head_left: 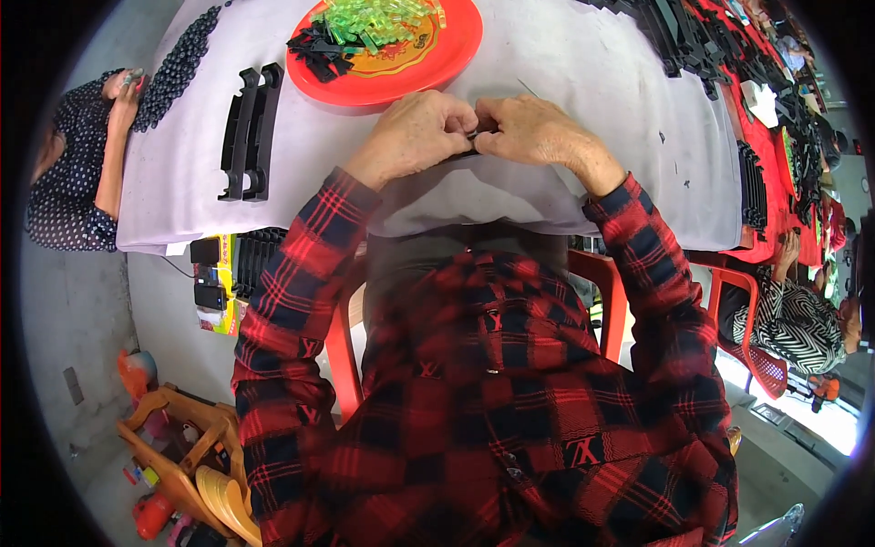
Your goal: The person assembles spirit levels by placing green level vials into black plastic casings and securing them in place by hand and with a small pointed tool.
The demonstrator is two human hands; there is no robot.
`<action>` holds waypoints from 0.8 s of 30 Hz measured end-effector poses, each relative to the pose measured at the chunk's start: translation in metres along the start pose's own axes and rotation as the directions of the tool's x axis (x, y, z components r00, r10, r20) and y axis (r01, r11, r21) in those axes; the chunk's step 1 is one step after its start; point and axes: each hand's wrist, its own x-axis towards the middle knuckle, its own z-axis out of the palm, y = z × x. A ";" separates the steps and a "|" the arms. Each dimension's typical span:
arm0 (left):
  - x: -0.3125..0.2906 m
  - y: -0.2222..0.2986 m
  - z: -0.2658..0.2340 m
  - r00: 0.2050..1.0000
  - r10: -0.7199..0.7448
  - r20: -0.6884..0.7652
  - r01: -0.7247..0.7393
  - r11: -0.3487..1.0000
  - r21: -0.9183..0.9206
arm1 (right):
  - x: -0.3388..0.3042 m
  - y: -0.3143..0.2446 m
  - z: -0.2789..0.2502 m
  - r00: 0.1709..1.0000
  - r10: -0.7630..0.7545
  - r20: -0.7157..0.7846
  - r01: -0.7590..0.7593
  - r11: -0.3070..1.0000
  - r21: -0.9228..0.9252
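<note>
Close together at the near side of the cloth-covered table, my left hand (415, 134) and my right hand (536, 133) pinch at a small black part (464, 154). Fingers cover most of it, so its exact kind cannot be made out. Just beyond them lies a red plate (319, 89), which bears a pile of small translucent green pieces (387, 20) and small black plastic pieces (321, 56). To the left of my hands, two long black plastic strips (249, 132) with rounded ends lie side by side.
A heap of round black pieces (175, 87) is at the far left, beside a person's hand (124, 109). Long black parts (670, 36) pile up at the far right, near a red-covered table (775, 169). Red chairs (752, 301) stand right; a wooden chair (173, 424) stands lower left.
</note>
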 end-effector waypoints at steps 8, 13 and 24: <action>0.003 -0.004 0.004 0.990 0.138 0.024 -0.140 0.985 0.097 | -0.001 0.006 -0.001 0.998 -0.010 -0.064 0.017 0.994 0.109; 0.002 -0.005 0.007 0.992 0.127 0.028 -0.129 0.988 0.084 | -0.001 0.016 -0.006 0.997 -0.080 -0.001 0.079 0.984 0.161; 0.000 0.007 0.005 0.995 0.071 0.073 -0.089 0.954 0.287 | -0.021 0.033 -0.003 0.969 -0.187 -0.164 0.216 0.960 0.180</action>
